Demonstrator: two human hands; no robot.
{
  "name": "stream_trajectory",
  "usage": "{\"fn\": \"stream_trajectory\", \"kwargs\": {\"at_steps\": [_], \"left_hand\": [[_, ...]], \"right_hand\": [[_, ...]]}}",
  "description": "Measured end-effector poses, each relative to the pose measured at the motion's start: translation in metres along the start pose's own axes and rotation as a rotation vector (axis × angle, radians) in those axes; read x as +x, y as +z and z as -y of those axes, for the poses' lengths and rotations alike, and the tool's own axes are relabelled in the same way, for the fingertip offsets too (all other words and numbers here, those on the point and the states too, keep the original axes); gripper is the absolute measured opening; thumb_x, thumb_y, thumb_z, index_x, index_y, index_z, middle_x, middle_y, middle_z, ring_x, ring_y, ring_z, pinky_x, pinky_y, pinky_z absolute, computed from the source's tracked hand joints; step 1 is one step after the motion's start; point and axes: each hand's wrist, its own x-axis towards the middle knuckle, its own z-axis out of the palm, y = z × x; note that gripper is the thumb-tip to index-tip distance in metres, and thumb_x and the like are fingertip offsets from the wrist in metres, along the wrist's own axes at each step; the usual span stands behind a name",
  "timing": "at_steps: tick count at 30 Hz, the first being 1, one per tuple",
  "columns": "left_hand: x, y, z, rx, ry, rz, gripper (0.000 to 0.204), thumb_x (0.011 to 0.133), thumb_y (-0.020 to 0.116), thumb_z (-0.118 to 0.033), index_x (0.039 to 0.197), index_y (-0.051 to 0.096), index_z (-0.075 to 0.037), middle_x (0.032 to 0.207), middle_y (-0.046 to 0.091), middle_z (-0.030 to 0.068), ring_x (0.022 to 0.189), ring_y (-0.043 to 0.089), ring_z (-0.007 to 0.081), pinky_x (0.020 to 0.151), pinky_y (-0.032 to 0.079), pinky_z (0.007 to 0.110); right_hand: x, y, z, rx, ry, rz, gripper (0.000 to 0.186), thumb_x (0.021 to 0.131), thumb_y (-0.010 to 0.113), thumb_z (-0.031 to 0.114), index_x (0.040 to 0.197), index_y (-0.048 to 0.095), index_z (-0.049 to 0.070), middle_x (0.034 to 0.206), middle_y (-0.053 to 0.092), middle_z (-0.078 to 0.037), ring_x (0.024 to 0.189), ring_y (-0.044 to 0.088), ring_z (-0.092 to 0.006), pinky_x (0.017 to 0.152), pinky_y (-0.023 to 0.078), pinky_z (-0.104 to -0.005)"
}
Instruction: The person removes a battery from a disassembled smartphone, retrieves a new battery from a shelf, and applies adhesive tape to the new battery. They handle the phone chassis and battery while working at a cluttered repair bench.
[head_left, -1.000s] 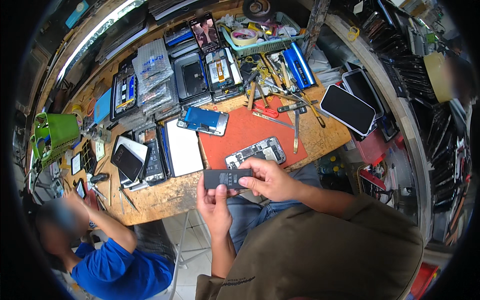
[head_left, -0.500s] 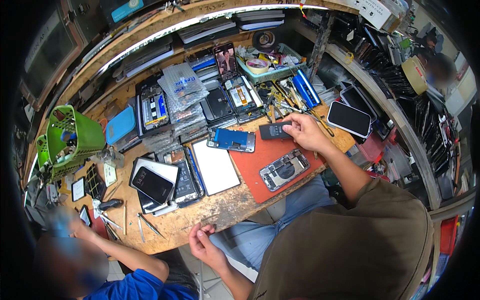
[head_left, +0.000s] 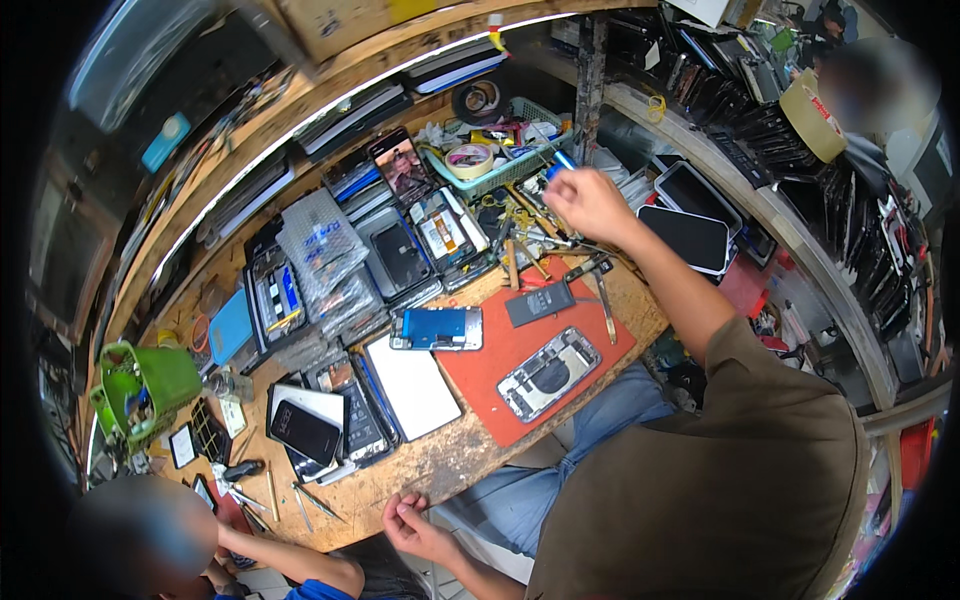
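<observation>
My right hand (head_left: 587, 206) is over the tool pile at the back, its fingers curled in front of a blue object (head_left: 561, 164) of which only one end shows. Whether the fingers grip it is hidden. A black phone battery (head_left: 540, 303) lies on the red-orange mat (head_left: 475, 385), close to an opened phone body (head_left: 548, 374) with its inner parts exposed. Overlapping the mat's left edge is a blue-backed phone screen (head_left: 436, 329). Near the bench's front edge, my left hand (head_left: 418, 528) rests with loosely curled fingers, no object visible in them.
Bubble-wrapped stacks (head_left: 325, 250) and opened devices stand behind the mat. A green basket (head_left: 150, 385) is at left, a teal tray (head_left: 490, 175) with tape at the back. A white-framed phone (head_left: 685, 240) lies right. A co-worker's arm (head_left: 290, 560) reaches in at lower left.
My right hand has let go of the battery, which now lies on the mat, and has moved back to the tool pile. My left hand stays by the bench edge. The view has shifted.
</observation>
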Motion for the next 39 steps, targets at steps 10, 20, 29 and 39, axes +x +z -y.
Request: {"fn": "stream_trajectory", "kwargs": {"at_steps": [10,20,29,39], "left_hand": [[0.000,-0.007,0.052,-0.019,0.116,-0.294,0.019,0.106,0.048,-0.014,0.114,0.057,0.000,0.083,0.057,0.0047,0.069,0.049,0.0106,0.060,0.041,0.022],[-0.005,0.023,0.059,0.283,0.268,-0.518,0.018,0.103,0.048,-0.010,0.105,0.060,0.004,0.085,0.057,0.0065,0.075,0.052,0.0142,0.065,0.043,0.026],[-0.003,0.041,0.053,0.441,0.481,-0.409,0.021,0.097,0.054,-0.012,0.096,0.063,0.007,0.088,0.057,0.0128,0.078,0.054,0.0240,0.071,0.046,0.035],[-0.001,0.056,0.023,0.510,0.494,-0.373,0.020,0.096,0.054,-0.012,0.093,0.063,0.005,0.083,0.057,0.0136,0.075,0.054,0.0272,0.068,0.044,0.038]], "right_hand": [[0.235,0.029,-0.048,0.134,-0.069,-0.060,0.017,0.086,0.064,0.012,0.091,0.074,-0.001,0.082,0.075,-0.013,0.073,0.072,-0.0206,0.071,0.056,-0.0346],[0.264,0.016,-0.004,-0.339,0.010,0.120,0.029,0.083,0.065,0.022,0.107,0.076,0.011,0.114,0.072,-0.019,0.108,0.069,-0.0368,0.095,0.055,-0.0445],[0.261,0.092,-0.074,-0.383,0.317,0.295,0.069,0.080,0.083,0.043,0.133,0.062,0.005,0.139,0.061,-0.019,0.127,0.061,-0.0335,0.102,0.052,-0.0422],[0.258,0.075,-0.065,-0.002,0.093,0.143,0.026,0.089,0.063,0.013,0.109,0.072,-0.002,0.107,0.074,-0.020,0.098,0.073,-0.0293,0.085,0.058,-0.0391]]}}
